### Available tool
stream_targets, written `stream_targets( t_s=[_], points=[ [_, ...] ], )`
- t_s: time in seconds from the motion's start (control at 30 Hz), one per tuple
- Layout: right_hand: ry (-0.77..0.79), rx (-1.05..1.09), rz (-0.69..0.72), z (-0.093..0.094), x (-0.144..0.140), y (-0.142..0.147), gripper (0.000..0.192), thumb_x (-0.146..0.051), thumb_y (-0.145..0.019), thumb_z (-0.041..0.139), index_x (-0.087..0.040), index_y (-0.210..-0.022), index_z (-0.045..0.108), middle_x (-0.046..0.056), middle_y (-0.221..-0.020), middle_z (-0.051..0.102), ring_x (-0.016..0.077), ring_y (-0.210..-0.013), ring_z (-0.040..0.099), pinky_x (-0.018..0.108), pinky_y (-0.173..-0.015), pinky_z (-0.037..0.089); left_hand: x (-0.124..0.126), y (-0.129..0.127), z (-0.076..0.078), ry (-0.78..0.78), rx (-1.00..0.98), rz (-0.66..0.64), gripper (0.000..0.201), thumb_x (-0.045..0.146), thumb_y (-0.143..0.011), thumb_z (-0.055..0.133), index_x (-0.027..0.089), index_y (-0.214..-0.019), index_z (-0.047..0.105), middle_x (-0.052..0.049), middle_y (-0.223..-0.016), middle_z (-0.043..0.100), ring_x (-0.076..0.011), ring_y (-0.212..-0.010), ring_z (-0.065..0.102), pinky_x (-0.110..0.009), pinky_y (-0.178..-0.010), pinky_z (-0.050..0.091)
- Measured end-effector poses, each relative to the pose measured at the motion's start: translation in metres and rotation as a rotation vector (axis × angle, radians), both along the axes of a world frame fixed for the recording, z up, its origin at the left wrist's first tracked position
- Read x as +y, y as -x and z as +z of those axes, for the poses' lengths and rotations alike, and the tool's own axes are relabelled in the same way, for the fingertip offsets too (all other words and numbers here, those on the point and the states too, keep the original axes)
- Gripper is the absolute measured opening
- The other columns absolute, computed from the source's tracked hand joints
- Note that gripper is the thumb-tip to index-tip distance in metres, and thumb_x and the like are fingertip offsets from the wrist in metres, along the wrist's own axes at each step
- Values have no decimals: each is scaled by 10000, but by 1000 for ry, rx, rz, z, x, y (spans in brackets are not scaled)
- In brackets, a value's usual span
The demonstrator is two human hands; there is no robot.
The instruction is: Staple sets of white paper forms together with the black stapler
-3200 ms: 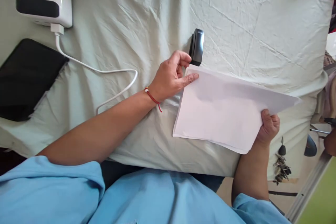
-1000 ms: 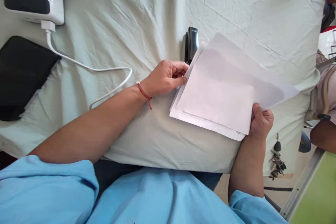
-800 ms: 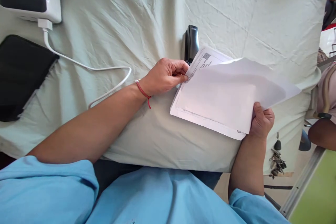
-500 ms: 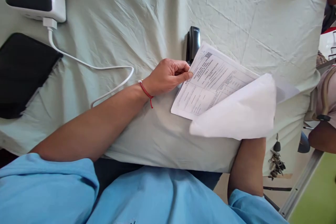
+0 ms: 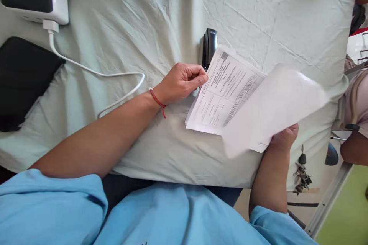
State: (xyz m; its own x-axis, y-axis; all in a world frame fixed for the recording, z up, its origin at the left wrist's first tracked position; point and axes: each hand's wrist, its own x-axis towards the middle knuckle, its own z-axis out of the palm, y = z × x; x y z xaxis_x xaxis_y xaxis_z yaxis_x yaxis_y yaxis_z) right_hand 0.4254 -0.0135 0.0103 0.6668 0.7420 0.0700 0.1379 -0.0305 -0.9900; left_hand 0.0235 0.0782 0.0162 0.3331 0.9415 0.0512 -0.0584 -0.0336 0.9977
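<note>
Mostly white, pale green and light blue.
Black ruled lines and lettering on white papers [image 5: 254, 105]; glossy black for the stapler [image 5: 212, 42]; pale green across the cloth [image 5: 138, 30]; plain light blue over the shirt [image 5: 178, 214]; red with a white bead [image 5: 151, 89] on the bracelet [image 5: 157, 100]; white along the cable [image 5: 100, 74].

This is looking like an office-type desk area, with printed forms [image 5: 215, 93] showing beside a black stapler [image 5: 212, 44] on a cloth-covered table [image 5: 138, 42]. Keys [image 5: 302, 178] are hanging at its right, and part of another person [image 5: 354, 147] is appearing beside a chair armrest [image 5: 357, 103].
</note>
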Motion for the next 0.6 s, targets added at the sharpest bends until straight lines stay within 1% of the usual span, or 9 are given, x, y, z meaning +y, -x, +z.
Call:
stream_targets(
  t_s=[0.07,0.13,0.27,0.33,0.5,0.6],
  points=[
    [-34,-5,-39,-1,2,3,346,-373,-638,1072,-223,-842,837,58,-871,885,260,-982,862,368,-979,769,-1,0,3,6,8,-3,240,380,-934,826,212,-793,727,18,-680,578,-137,-649,468,-311,-607,363],
    [-30,8,-37,-1,2,4,361,-401,-673,1087,-214,-882,859,78,-907,898,270,-1024,863,391,-1035,766,-1,1,6,11,7,-13,173,345,-887,784,212,-790,735,29,-655,545,-136,-637,459,-311,-610,364],
    [-32,9,-31,3,0,5,393,-413,-694,1105,-203,-929,869,84,-949,904,276,-1085,872,416,-1139,754,-1,0,7,28,25,-21,151,340,-862,763,205,-796,750,34,-646,533,-134,-644,456,-296,-619,382],
    [-27,18,-32,4,0,6,399,-419,-678,1114,-214,-915,868,78,-976,921,275,-1098,875,420,-1151,759,0,0,6,29,33,-21,158,345,-865,772,199,-807,761,30,-661,558,-131,-654,469,-285,-626,402],
    [-17,14,-28,5,0,7,398,-422,-674,1114,-220,-916,872,61,-989,927,258,-1089,866,416,-1182,748,0,1,2,10,32,-37,190,367,-871,819,177,-880,823,-12,-795,717,-135,-702,548,-279,-653,446],
    [-18,8,-23,5,-1,6,384,-416,-692,1108,-214,-913,869,61,-980,919,240,-1089,859,369,-1161,736,0,1,2,11,7,-46,229,396,-885,877,180,-872,803,-22,-804,723,-152,-726,582,-288,-668,472]
  ],
)
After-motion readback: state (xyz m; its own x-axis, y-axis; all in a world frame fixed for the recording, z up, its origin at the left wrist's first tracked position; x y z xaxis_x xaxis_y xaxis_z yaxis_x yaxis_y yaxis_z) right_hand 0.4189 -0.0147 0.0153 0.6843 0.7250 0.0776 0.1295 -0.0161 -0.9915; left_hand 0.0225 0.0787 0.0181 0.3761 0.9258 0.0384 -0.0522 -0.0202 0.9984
